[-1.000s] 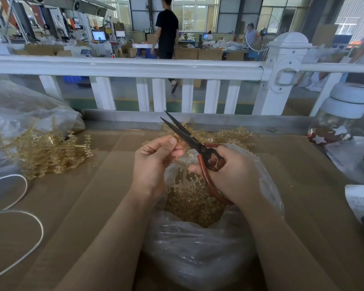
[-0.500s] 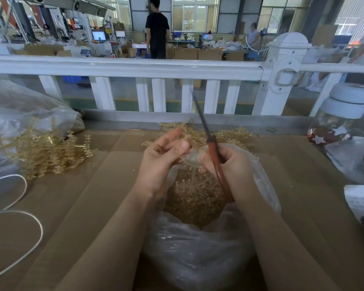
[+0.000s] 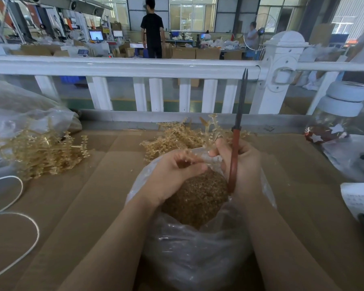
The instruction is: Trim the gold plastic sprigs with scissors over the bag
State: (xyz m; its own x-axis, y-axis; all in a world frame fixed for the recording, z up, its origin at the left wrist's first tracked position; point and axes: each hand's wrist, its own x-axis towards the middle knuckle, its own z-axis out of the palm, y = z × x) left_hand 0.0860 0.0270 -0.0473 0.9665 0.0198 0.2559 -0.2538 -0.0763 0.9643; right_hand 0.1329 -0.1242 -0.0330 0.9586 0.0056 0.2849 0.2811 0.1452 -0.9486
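Note:
A clear plastic bag (image 3: 198, 255) stands open at the table's front, full of small gold trimmings (image 3: 195, 198). My right hand (image 3: 246, 166) grips red-handled scissors (image 3: 234, 156) over the bag's mouth, their dark blades closed and pointing straight up. Its fingers also pinch a gold sprig (image 3: 210, 127) that sticks up behind the bag. My left hand (image 3: 172, 177) hovers over the bag's left rim with fingers curled around small gold bits. A heap of gold sprigs (image 3: 177, 137) lies just behind the bag.
Another pile of gold sprigs (image 3: 42, 152) spills from a large clear bag (image 3: 19, 114) at the left. White cord loops (image 3: 13, 217) lie front left. A white-lidded jar (image 3: 336, 116) and papers (image 3: 359, 200) sit right. A white railing (image 3: 135, 70) runs behind the cardboard-covered table (image 3: 88, 206).
The scissors swung from slanting up-left with open blades to standing upright with blades closed. My left hand dropped from the blades to the bag's rim. The person behind the railing walked left.

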